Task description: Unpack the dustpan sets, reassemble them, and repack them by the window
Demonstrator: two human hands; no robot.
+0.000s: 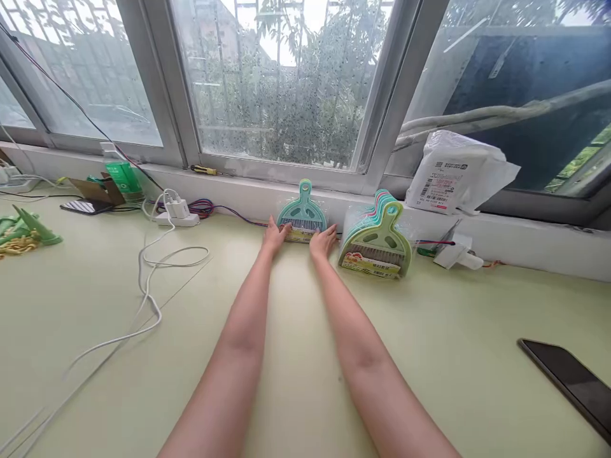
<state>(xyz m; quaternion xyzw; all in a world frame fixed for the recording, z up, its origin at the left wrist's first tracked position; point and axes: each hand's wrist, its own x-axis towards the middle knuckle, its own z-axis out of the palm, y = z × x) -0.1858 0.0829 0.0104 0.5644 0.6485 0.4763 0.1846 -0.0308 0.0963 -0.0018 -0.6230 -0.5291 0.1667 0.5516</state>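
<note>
A teal dustpan and brush set (302, 213) in clear wrapping, with a yellow label low on its front, stands upright against the sill wall under the window. At its lower left corner is my left hand (275, 236), gripping the edge with the fingers partly out of sight. My right hand (324, 242) holds the lower right side, so the set sits between both hands. Just right of it stands a row of several similar dustpan sets (377, 245), the front one green and teal and pink ones behind it.
Far left lie green and yellow pieces (28, 230), a green bottle (123, 175) and a dark phone (86, 207). White cables (147, 286) run from a power strip (178, 216). A white package (453, 172) rests on the sill. Another phone (570, 381) lies at right.
</note>
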